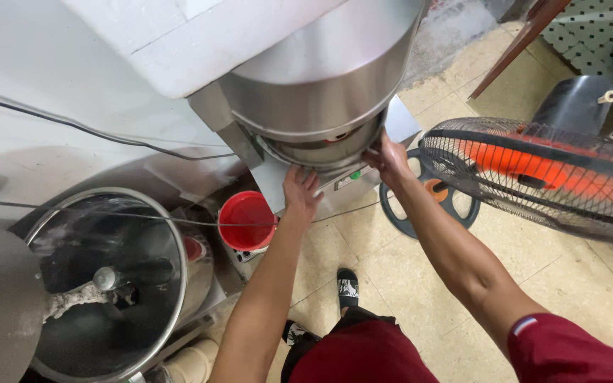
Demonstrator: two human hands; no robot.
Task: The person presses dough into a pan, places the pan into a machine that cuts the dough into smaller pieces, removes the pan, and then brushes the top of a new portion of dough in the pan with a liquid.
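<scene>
Drum (pixel 321 78) upper centre, axis upright, directly above our fingers | left hand (pixel 299 190) flat under its lower rim, fingers extended, not curled | right hand (pixel 389 159) curled on rim's right edge; both touching | fan (pixel 533 174) right, bucket (pixel 247 220) left.

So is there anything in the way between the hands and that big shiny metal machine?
Nothing visible. The left hand and the right hand both already touch the underside of the steel machine. The red bucket sits lower on the floor, and the orange fan stands off to the right.
</scene>
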